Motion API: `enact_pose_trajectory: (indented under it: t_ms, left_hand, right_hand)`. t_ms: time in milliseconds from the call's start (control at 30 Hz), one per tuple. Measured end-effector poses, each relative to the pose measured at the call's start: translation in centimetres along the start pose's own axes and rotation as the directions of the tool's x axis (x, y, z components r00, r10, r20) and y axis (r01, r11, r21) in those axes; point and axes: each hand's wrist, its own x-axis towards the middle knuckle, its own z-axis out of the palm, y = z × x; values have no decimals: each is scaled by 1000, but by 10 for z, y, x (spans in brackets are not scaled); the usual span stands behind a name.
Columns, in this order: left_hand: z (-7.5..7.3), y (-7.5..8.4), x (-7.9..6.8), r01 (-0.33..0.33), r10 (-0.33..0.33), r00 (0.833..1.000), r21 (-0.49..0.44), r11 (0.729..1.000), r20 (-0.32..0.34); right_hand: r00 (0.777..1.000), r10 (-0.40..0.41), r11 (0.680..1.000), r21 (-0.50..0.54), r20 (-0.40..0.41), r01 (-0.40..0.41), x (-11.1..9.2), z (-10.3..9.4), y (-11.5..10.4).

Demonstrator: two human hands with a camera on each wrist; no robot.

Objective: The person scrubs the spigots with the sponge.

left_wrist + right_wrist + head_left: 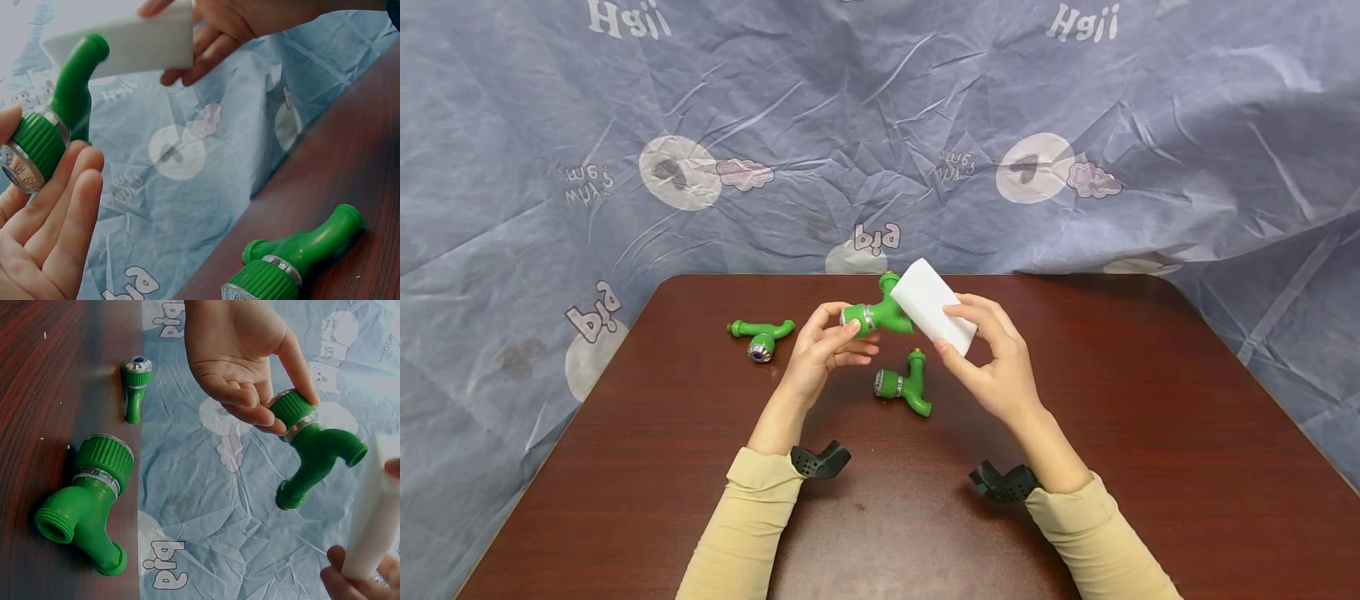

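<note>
My left hand pinches a green tap by its ribbed knob and holds it above the table. In the left wrist view the tap's curved spout points up, in front of a white block. That white block, perhaps a sponge, is gripped between the thumb and fingers of my right hand, close beside the tap. Whether block and tap touch, I cannot tell. Below the hands a second green tap lies on the table, its knob ringed with silver.
A third green tap lies on the left part of the dark red-brown table. Behind the table's far edge hangs a wrinkled blue-grey cloth with printed figures. Black bands are on both wrists.
</note>
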Motion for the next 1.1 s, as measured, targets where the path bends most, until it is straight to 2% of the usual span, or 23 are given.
enact_pose_trajectory:
  t_ms: [200, 333, 433, 567, 667, 900, 1100]
  left_hand:
    - [3, -1, 0, -30, 34, 994, 42, 999, -107]
    - [4, -2, 0, -51, 65, 980, 81, 995, -189]
    - [5, -4, 2, -57, 84, 969, 119, 991, -233]
    - [7, -8, 4, -59, 105, 963, 187, 981, -250]
    - [8, -11, 4, -57, 117, 961, 233, 971, -252]
    - [9, -12, 3, -56, 126, 958, 263, 963, -257]
    - [10, -10, 5, -37, 111, 948, 243, 969, -298]
  right_hand:
    - [997, -69, 996, -45, 40, 71, -1, 0, 4]
    - [993, -85, 991, -98, 79, 92, -1, 0, 5]
    - [990, -94, 976, -187, 102, 112, -2, 1, 6]
    - [989, -108, 933, -333, 104, 137, -3, 2, 8]
    - [986, -122, 912, -380, 109, 155, -4, 3, 9]
    - [975, -150, 914, -354, 163, 199, -5, 5, 10]
    - [988, -91, 921, -368, 121, 130, -5, 2, 12]
